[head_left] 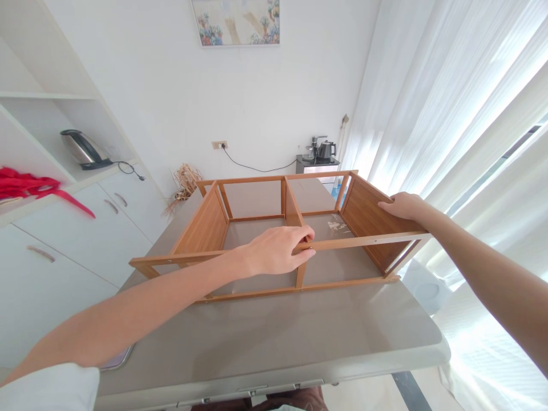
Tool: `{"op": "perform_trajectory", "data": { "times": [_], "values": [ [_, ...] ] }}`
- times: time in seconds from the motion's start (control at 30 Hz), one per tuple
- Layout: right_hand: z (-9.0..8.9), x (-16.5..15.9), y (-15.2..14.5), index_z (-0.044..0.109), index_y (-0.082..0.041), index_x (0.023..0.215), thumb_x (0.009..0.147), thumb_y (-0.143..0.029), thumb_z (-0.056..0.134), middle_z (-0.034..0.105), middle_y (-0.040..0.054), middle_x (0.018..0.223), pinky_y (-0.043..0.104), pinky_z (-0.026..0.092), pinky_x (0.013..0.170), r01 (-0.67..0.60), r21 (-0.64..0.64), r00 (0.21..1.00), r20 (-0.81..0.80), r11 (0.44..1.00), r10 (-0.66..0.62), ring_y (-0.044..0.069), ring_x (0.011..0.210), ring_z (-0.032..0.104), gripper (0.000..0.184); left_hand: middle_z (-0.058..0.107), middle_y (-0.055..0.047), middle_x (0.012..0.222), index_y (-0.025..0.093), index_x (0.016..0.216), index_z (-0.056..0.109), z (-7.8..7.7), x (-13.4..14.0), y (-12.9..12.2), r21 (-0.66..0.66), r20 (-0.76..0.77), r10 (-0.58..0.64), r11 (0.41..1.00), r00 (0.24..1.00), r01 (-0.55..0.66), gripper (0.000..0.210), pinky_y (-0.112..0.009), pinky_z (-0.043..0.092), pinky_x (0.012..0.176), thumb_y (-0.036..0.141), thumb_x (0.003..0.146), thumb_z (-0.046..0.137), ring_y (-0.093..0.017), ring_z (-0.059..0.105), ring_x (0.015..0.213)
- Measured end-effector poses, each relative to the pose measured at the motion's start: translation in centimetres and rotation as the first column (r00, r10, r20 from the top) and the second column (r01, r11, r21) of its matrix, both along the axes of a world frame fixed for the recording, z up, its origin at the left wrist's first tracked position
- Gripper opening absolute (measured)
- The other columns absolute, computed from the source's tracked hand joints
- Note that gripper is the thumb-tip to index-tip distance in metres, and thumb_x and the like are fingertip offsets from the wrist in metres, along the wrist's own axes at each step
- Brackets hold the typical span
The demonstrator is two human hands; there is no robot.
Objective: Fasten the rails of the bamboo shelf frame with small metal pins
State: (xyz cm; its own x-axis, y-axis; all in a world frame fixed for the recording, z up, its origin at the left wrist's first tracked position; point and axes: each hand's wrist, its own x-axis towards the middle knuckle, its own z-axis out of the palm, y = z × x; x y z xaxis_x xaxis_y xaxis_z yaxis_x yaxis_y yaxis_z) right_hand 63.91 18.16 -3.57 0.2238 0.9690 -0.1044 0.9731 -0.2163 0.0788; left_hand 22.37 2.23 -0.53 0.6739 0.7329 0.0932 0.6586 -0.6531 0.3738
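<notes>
A brown wooden shelf rack [359,242] lies on its side on a grey-beige tabletop [308,325]. My left hand [280,248] is closed around its near upper rail, where the middle shelf board [293,202] meets it, thumb below and fingers over the top. At the rack's right end, my right hand [405,206] grips the edge of the end board [363,208], its fingers partly hidden behind the wood. The left end board [208,225] slants away on the other side, touched by neither hand.
White cabinets stand at left, with a steel kettle [83,149] and red cloth [32,185] on their shelves. Dried stalks [185,185] are by the back wall. A small stand holds a black kettle [327,149]. White curtains [411,97] hang close at right.
</notes>
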Motion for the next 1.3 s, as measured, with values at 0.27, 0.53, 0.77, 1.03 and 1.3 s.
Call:
{"op": "perform_trajectory", "data": {
  "times": [0.27, 0.53, 0.77, 1.03, 1.3],
  "values": [
    [-0.09, 0.21, 0.20, 0.063, -0.018, 0.129, 0.099, -0.044, 0.065, 0.065, 0.0091, 0.130, 0.045, 0.058, 0.094, -0.001, -0.006, 1.000, -0.005, 1.000, 0.001, 0.023, 0.111, 0.066, 0.040, 0.074, -0.002, 0.109, 0.028, 0.114, 0.054, 0.05, -0.08, -0.10, 0.007, -0.023, 0.031, 1.000, 0.999, -0.031, 0.022, -0.036, 0.048, 0.076, 0.044, 0.100, 0.048, -0.023, 0.071, 0.091],
    [-0.06, 0.08, 0.10, 0.063, -0.018, 0.129, 0.099, -0.044, 0.065, 0.065, 0.0093, 0.130, 0.045, 0.058, 0.095, 0.001, -0.007, 1.000, 0.003, 1.000, -0.001, 0.023, 0.111, 0.066, 0.040, 0.073, -0.002, 0.118, 0.029, 0.118, 0.053, 0.18, -0.16, -0.13, -0.018, -0.013, 0.015, 1.000, 1.000, -0.016, 0.024, -0.036, 0.048, 0.078, 0.044, 0.101, 0.047, -0.023, 0.071, 0.100],
    [-0.01, 0.03, 0.20, 0.063, -0.018, 0.130, 0.099, -0.044, 0.065, 0.065, 0.0094, 0.131, 0.045, 0.058, 0.095, 0.004, -0.003, 1.000, 0.007, 1.000, -0.004, 0.023, 0.112, 0.066, 0.040, 0.073, -0.003, 0.116, 0.028, 0.116, 0.053, 0.25, -0.07, -0.16, -0.015, -0.035, 0.039, 0.999, 0.999, -0.039, 0.024, -0.036, 0.049, 0.078, 0.045, 0.100, 0.048, -0.024, 0.072, 0.099],
    [-0.18, 0.23, 0.26, 0.063, -0.018, 0.129, 0.099, -0.044, 0.065, 0.065, 0.0092, 0.130, 0.045, 0.058, 0.095, 0.012, -0.008, 1.000, -0.004, 1.000, -0.012, 0.023, 0.111, 0.066, 0.040, 0.070, -0.003, 0.134, 0.032, 0.133, 0.052, 0.02, -0.38, -0.19, -0.023, -0.036, 0.032, 0.999, 0.999, -0.033, 0.036, -0.037, 0.052, 0.088, 0.045, 0.100, 0.051, -0.026, 0.071, 0.113],
    [0.01, 0.07, 0.02, 0.063, -0.018, 0.129, 0.099, -0.044, 0.065, 0.065, 0.0093, 0.130, 0.045, 0.058, 0.095, 0.013, -0.004, 1.000, -0.008, 1.000, -0.013, 0.023, 0.112, 0.066, 0.040, 0.074, -0.001, 0.121, 0.030, 0.125, 0.056, 0.15, -0.25, -0.23, -0.014, -0.033, 0.037, 0.999, 0.999, -0.038, 0.032, -0.039, 0.051, 0.082, 0.049, 0.103, 0.044, -0.025, 0.072, 0.099]
  ]
}}
